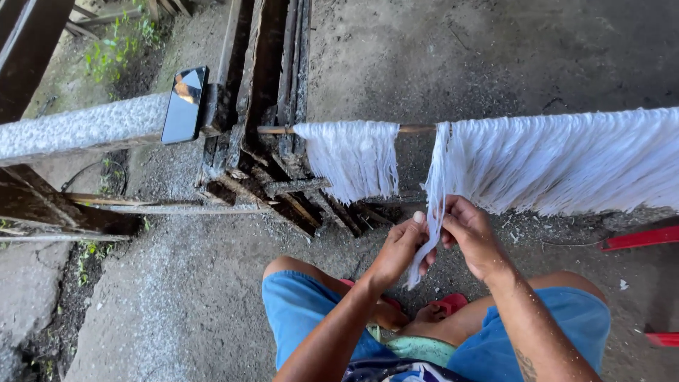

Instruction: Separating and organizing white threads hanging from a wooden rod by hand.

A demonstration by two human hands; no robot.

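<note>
The person sits low on the ground in blue shorts (297,311), both hands raised to a thin horizontal stick (414,129) hung with pale white fibre. The work in hand looks like separating or dressing 1 strand of that fibre: the left hand (397,249) and right hand (472,237) have drawn a narrow white strand (430,233) down from the near edge of the large hanging fibre curtain (566,159). The left fingers are curled narrow around the strand, thumb up against it; the right fingers are pinched close on it just beside the left hand, so both hands hold the same strand, nearly touching each other. Its loose end trails down below the left hand.

As I read it, the next move calls for a light, even pull along the strand's length, keeping it clear of the rest of the curtain so neighbouring fibres do not tangle or drag off the stick.

The fibre itself is white, fine and stringy, draped over the stick in 2 bunches with ragged lower edges: the wide curtain to the right and a smaller bunch (353,159) to the left, with a bare stretch of stick between them. The stick's left end runs into a rough dark timber frame (265,106), where a black phone (185,105) is propped.
</note>
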